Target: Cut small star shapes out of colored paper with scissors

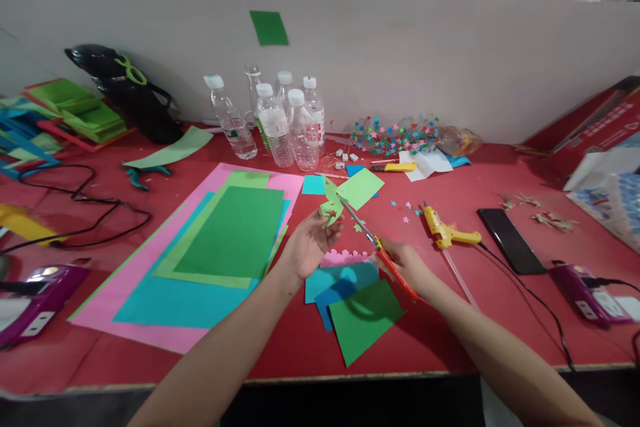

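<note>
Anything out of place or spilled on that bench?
Small stars lie scattered near the yellow glue gun, apart from the larger star cluster by the white partition, so they look stray. A green paper square sits oddly alone up on that partition.

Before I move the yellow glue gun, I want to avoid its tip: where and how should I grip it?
Probably best by the handle, coming in from the person's right. The yellow glue gun lies on its side: the nozzle points to the far side, while the handle sticks out rightward, clear of the glue stick. Mind the black cord at its end.
</note>
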`<state>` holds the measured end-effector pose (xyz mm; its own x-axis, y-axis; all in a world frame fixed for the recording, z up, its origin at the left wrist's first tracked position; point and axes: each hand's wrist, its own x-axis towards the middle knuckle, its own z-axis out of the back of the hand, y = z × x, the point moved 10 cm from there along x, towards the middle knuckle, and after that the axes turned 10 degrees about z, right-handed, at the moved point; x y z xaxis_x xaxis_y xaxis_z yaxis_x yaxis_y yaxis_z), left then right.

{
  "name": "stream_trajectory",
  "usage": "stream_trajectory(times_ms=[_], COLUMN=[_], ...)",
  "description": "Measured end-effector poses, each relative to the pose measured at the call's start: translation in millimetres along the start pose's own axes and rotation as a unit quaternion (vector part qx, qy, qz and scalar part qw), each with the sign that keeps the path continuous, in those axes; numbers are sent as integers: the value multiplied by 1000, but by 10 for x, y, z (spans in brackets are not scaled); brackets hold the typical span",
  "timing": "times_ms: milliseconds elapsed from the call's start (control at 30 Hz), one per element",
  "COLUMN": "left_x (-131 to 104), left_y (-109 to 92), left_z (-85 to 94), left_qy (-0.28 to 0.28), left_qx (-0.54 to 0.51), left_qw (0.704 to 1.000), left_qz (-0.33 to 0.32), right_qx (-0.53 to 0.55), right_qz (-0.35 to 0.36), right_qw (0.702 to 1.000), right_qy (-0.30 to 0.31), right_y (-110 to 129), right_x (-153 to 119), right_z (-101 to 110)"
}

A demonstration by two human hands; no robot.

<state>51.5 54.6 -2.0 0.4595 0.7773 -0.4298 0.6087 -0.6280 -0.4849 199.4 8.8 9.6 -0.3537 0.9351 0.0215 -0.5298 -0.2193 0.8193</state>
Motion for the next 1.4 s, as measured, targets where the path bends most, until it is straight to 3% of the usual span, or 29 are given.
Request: stream_trajectory(times_ms=[133,267,467,700,867,1067,1267,1400], left_x=[-11,-22,-29,-123,-155,-213,-214,-225], left_y=[42,160,4,-364,-398,-513,-542,-555], left_z=[8,-52,-30,-20,-15,8,-14,-32], left_qy=[-5,28,9,-52,-78,-110,-105,-94], left_qx=[-17,-24,17,122,195,273,302,305], left_qw=[1000,998,1000,976,959,927,927,929], left_qz=[22,59,-21,-175,-189,-231,-196,-187], right_qx=[-5,-48,-79,49,64,7,-3,67], right_qz=[3,-2,2,-21,-40,-17,0,-29], right_qw=[1000,999,996,997,995,997,996,991], right_qy=[11,25,34,59,71,80,90,108], right_y=[-15,38,55,53,90,101,151,125], right_x=[-39,-65,-65,-103,-126,-120,-123,-164], right_z=[-7,-11,-12,-78,-73,-44,-25,-98])
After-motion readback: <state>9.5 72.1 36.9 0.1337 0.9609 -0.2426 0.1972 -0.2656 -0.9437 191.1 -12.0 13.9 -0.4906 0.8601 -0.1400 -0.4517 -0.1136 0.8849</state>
